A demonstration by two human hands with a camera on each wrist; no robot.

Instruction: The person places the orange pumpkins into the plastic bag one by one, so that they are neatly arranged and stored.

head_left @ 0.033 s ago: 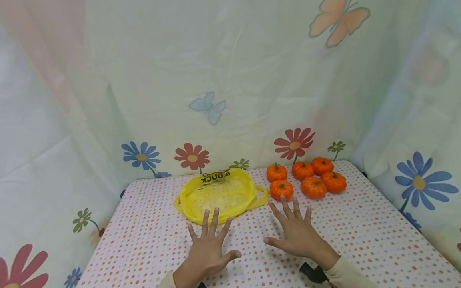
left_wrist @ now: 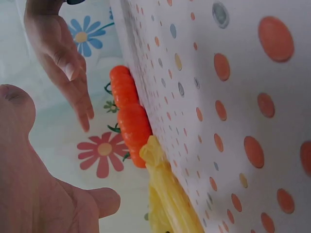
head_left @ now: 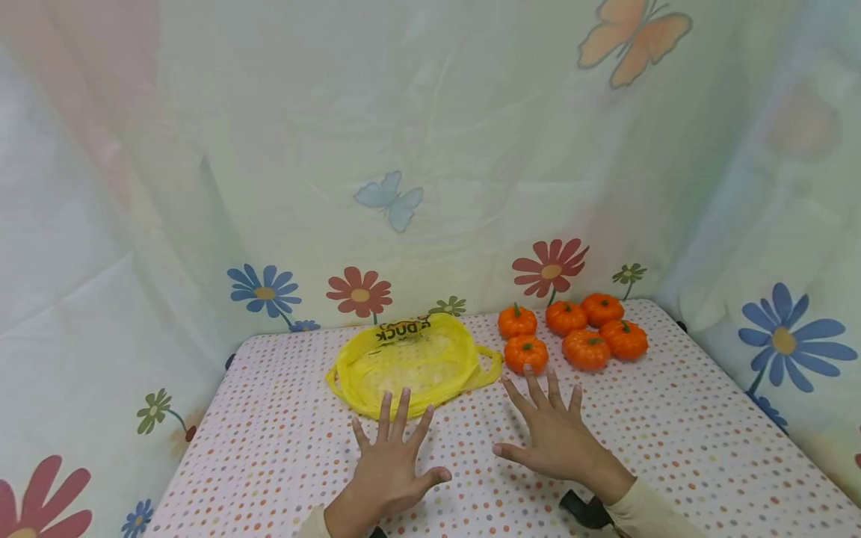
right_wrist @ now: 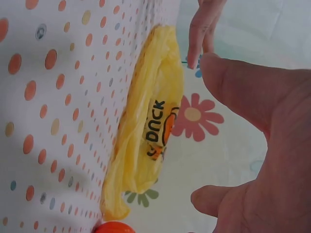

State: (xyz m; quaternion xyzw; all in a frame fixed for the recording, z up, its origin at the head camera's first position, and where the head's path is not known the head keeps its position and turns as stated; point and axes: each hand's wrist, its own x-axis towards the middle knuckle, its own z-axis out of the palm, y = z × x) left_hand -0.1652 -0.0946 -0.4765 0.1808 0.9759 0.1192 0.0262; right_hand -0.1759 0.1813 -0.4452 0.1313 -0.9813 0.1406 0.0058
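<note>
Both hands hover with spread fingers and hold nothing. My left hand (head_left: 390,472) is in front of a yellow plastic bag (head_left: 412,365), fingertips near its front rim in the head view. The bag lies with its mouth spread wide, a handle loop to each side and dark lettering inside its back wall. My right hand (head_left: 563,442) is right of the bag, fingertips just short of a small orange pumpkin (head_left: 526,355) in the head view. Several more pumpkins (head_left: 587,349) with green stems sit close together behind it. The right wrist view shows the bag (right_wrist: 146,131) side-on, low and slack.
The table has a white cloth (head_left: 262,418) with coloured dots. A pale curtain (head_left: 471,149) with flowers and butterflies hangs behind it and along both sides. A black strap piece (head_left: 585,511) is at the right wrist.
</note>
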